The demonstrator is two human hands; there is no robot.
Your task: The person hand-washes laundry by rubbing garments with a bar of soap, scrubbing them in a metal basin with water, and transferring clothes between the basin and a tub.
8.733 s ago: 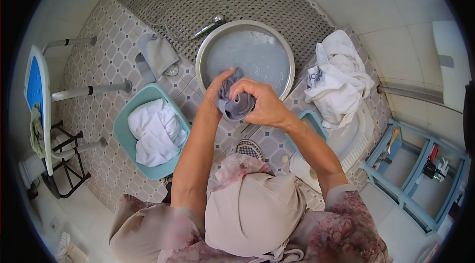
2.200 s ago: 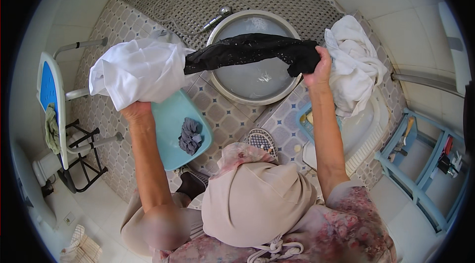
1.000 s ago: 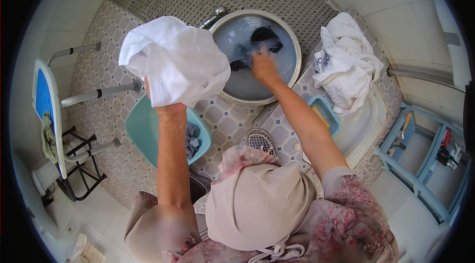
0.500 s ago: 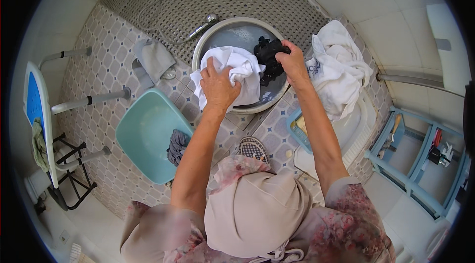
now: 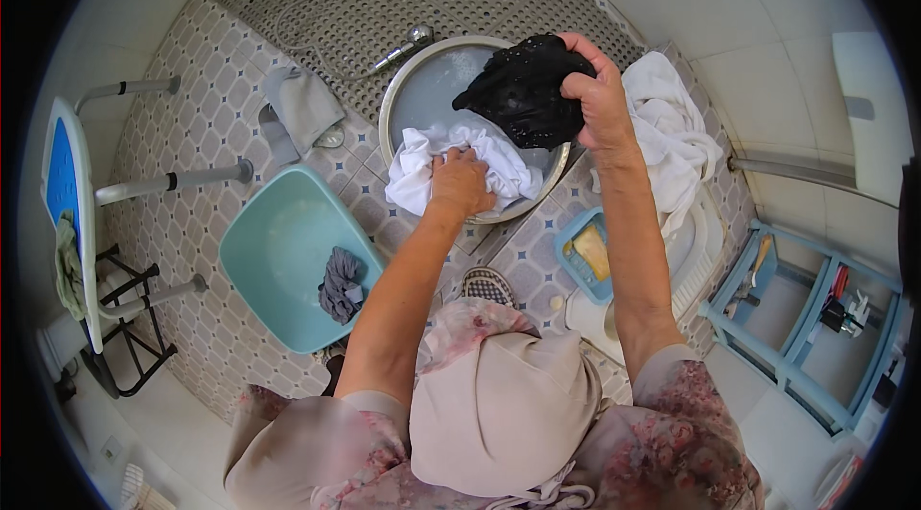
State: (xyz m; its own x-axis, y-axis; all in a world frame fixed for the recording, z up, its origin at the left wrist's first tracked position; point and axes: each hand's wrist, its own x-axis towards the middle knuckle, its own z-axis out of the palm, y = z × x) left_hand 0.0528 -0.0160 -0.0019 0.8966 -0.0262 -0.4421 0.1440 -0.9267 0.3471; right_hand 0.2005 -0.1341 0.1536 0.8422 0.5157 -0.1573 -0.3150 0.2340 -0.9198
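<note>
A round pale-rimmed basin (image 5: 386,117) of cloudy grey water stands before me. My right hand (image 5: 606,99) pinches a wet black garment (image 5: 523,88) by its right edge, holding it up over the basin's right side. The black cloth hangs partly spread out, with droplets or suds on it. My left hand (image 5: 461,186) grips a bunched white garment (image 5: 499,163) at the basin's near rim, its fingers partly sunk in the folds. Part of the white cloth rests on the rim. What lies under the water cannot be made out.
At left is a teal tub (image 5: 259,222) holding a dark grey cloth (image 5: 340,286). White laundry (image 5: 662,117) is heaped at right, near a blue soap dish (image 5: 568,270) with yellow soap (image 5: 592,251). A shower head (image 5: 419,34) lies behind the basin; a blue rack (image 5: 796,366) stands far right.
My right hand has lifted the black garment up and right, and it has spread wider. My left hand has moved down and right with the white garment, which has slid toward the near rim.
</note>
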